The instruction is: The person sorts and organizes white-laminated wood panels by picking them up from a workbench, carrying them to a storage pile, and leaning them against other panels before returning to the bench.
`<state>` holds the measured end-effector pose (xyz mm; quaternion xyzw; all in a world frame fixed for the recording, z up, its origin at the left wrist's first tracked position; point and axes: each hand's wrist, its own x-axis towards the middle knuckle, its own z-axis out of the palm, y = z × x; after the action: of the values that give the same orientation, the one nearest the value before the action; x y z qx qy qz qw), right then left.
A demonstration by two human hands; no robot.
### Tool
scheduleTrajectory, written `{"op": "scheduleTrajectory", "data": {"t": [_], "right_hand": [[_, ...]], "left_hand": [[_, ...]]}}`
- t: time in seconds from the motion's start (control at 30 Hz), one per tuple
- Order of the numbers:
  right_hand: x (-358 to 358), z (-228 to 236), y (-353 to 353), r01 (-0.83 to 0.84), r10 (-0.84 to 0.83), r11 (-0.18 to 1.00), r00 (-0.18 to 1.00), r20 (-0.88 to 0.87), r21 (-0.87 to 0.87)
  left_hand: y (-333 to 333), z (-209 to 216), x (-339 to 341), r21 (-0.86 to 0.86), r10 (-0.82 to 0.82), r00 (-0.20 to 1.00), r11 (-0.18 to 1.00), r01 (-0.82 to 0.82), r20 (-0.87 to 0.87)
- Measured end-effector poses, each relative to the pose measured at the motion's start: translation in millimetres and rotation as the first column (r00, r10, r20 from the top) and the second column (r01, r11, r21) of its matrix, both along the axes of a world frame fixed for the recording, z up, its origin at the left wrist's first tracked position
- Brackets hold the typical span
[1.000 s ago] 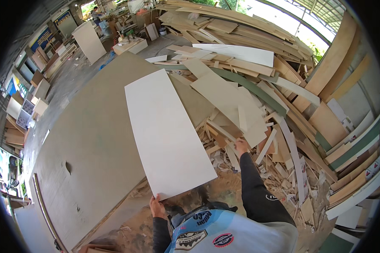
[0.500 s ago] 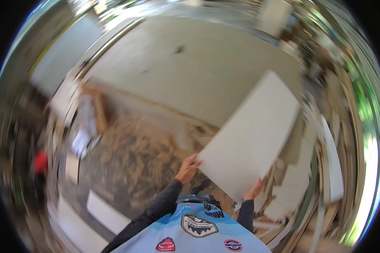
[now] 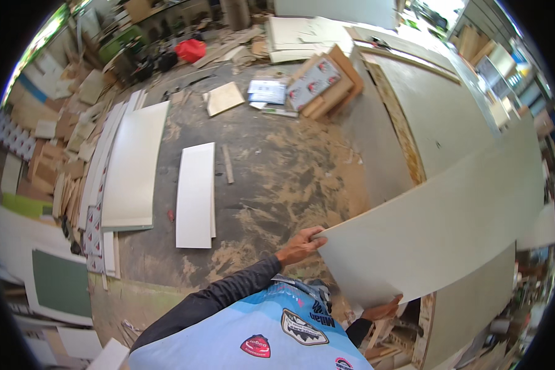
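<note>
A large white board (image 3: 431, 228) stretches out to the right in front of my body, tilted. Its near left corner is pinched in my left hand (image 3: 300, 245), thumb on top. My right hand (image 3: 384, 307) supports the near edge, its fingers closed around it and partly hidden by the board. Beyond and under the board stands a big worktable with a pale top (image 3: 447, 117); one side of it shows a rough brown edge. I cannot tell whether the board's far end touches it.
On the sawdust-strewn floor (image 3: 259, 179) lie narrow white panels (image 3: 195, 194) and, farther left, a stack of larger cream panels (image 3: 135, 166). Cardboard pieces (image 3: 327, 83) lean by the table. A red bag (image 3: 190, 50) sits at the back, and wood offcuts (image 3: 61, 166) pile up at left.
My view has swung to the left, bringing the floor panels to the middle. Both hands keep hold of the board, which now points more to the right and lies lower.
</note>
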<state>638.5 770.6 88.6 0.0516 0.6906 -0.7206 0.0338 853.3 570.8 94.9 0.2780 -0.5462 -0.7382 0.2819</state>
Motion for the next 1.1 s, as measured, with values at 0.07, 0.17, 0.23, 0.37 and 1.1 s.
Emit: {"op": "scheduleTrajectory", "data": {"t": [0.07,0.17,0.23,0.37,1.1], "right_hand": [[24.2,-5.5,-35.7,-0.178,0.177,0.983,0.983,-0.04,-0.035],[81.3,-9.9,-93.9,-0.446,0.447,0.894,0.894,-0.026,0.029],[120.6,-6.9,-129.3,-0.605,0.605,0.785,0.795,0.043,0.132],[175.4,-52.9,-194.0,-0.877,0.866,0.47,0.48,0.14,0.1],[509.7,-217.1,-385.4,-0.811,0.778,-0.337,0.045,0.626,0.478]], "left_hand": [[-9.0,-2.5,57.0,0.046,0.144,0.989,0.988,-0.147,0.045],[-7.9,-23.6,146.7,0.168,0.401,0.912,0.897,-0.409,0.084],[1.4,-32.8,201.7,0.23,0.572,0.809,0.776,-0.587,0.134],[25.7,-54.7,279.0,0.197,0.843,0.514,0.483,-0.853,0.16],[125.4,-81.5,347.4,0.473,0.823,-0.465,-0.568,-0.674,0.326]]}}
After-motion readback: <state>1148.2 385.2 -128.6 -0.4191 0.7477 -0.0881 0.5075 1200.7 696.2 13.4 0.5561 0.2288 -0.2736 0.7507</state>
